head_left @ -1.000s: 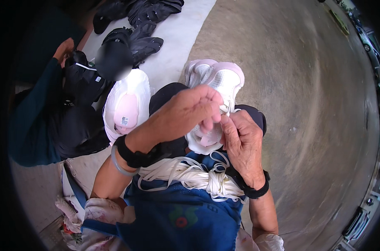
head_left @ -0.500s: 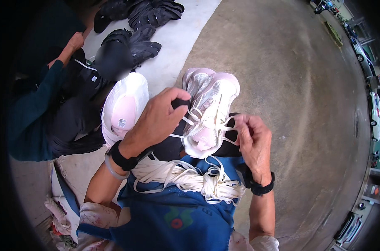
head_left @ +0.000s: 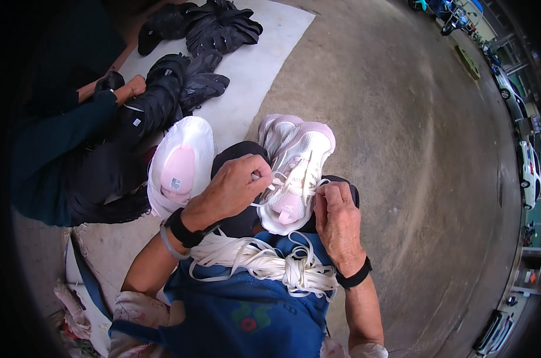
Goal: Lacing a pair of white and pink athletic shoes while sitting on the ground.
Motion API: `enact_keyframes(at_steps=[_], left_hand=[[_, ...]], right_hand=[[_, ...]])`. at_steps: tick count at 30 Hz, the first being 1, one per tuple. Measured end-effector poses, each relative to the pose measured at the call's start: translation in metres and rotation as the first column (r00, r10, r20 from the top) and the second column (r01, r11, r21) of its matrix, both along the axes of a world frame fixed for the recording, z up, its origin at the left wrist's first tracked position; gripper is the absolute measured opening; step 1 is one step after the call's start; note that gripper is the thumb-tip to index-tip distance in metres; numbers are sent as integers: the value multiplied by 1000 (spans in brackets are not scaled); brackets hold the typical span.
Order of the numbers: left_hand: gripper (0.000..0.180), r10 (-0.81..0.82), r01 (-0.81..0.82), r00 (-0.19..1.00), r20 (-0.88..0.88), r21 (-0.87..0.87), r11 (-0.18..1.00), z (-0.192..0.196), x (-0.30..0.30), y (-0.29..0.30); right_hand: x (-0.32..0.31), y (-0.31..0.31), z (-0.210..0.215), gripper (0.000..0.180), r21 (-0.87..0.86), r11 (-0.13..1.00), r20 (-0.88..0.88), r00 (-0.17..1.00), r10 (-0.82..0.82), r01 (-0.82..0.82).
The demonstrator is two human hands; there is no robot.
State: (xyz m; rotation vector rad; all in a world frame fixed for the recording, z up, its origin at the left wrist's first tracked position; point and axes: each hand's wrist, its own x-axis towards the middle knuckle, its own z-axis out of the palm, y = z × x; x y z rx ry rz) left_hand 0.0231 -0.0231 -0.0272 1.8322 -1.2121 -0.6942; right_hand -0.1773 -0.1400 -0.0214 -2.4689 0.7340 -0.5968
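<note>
Pink-white shoe (head_left: 294, 170) on the lap, left hand (head_left: 231, 191) pinching its lace (head_left: 282, 185), right hand (head_left: 336, 218) gripping the lace beside the shoe, bundle of laces (head_left: 264, 262) below the shoe

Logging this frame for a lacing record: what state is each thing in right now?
Laced shoe: upright on the lap, partly laced, lace ends loose.
Other shoe: lying beside it, opening up, no laces visible.
Lace bundle: coiled on the apron, knotted in the middle.
Left hand: closed on a lace.
Right hand: pinching a lace.
Black shoes: piled on white sheet.
</note>
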Motion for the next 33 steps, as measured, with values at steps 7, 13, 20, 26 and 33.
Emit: enact_keyframes(at_steps=[7,13,20,26,33], left_hand=[[13,-74,83,993,-90,102,991,6,7,4],[14,-91,97,994,-64,101,990,-3,10,2],[16,-99,112,992,-85,170,979,4,14,-2],[11,-119,106,983,139,97,990,-8,14,-5],[5,52,-48,969,242,-22,999,-12,7,-5]], right_hand=[[8,-7,6,14,-57,998,-85,996,1,-6],[-1,-12,0,15,67,998,-21,1000,-3,4],[3,-18,9,18,183,983,122,992,-29,6],[-5,-24,0,15,178,975,70,987,-145,131],[-20,-3,11,8,147,971,141,968,-209,188]])
